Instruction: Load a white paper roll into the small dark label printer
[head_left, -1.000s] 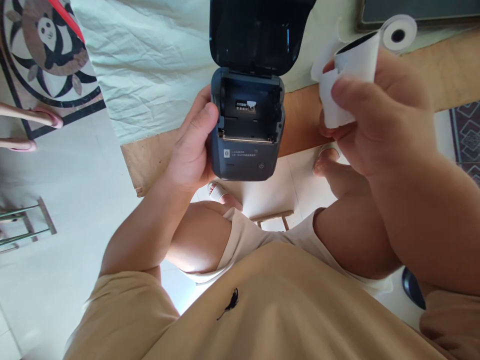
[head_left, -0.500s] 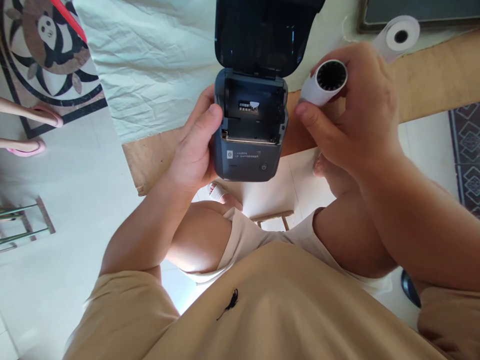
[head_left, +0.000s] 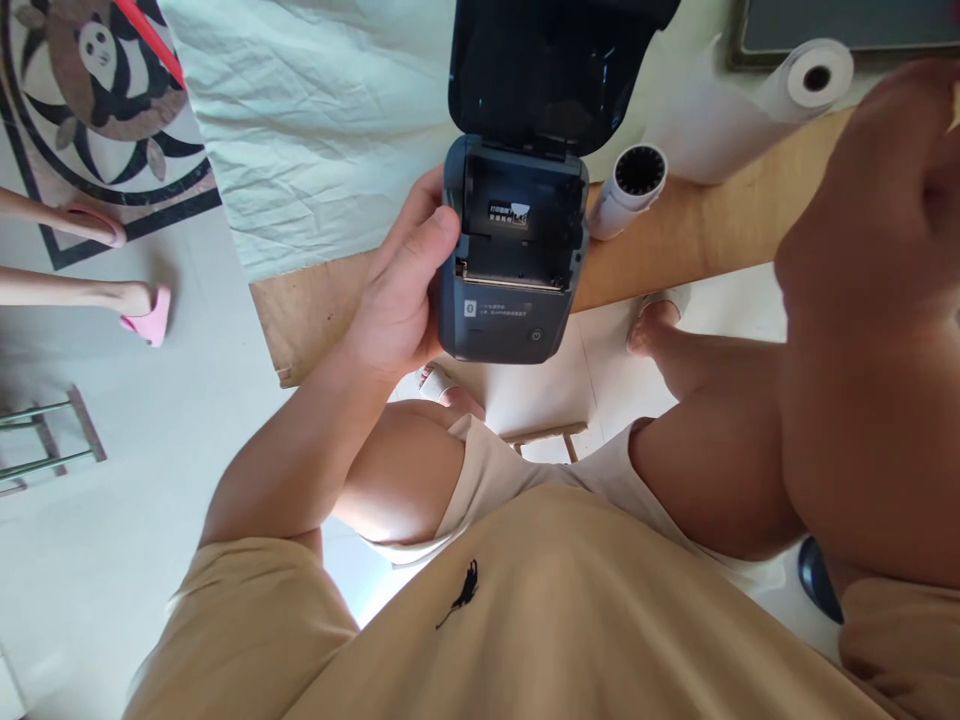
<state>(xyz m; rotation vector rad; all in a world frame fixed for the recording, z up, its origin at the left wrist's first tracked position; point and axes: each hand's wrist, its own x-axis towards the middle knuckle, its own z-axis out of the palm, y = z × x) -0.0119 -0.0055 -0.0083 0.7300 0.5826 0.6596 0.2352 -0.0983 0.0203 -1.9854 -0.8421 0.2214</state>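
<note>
My left hand (head_left: 405,265) is closed around the left side of a dark blue label printer (head_left: 499,330), its thumb on the edge. The printer's black lid (head_left: 551,70) is flipped up, and its paper compartment shows no roll inside. A white paper roll (head_left: 616,210) with a dark toothed core stands beside the printer on the right, with no hand on it. At the right edge is my right hand (head_left: 892,180), raised and blurred. Its fingers are mostly hidden, so I cannot see whether anything is in them.
Another white roll (head_left: 780,100) stands on the wooden table edge (head_left: 720,235), near a dark framed panel (head_left: 847,25). A pale green cloth (head_left: 300,130) covers the table. At the left, another person's feet in pink slippers (head_left: 146,315) are on the floor, near a metal-framed stool (head_left: 52,435).
My right hand has let go of the paper roll, left it standing beside the printer and moved right. The printer has shifted slightly right in the view. The other person's foot has stepped forward.
</note>
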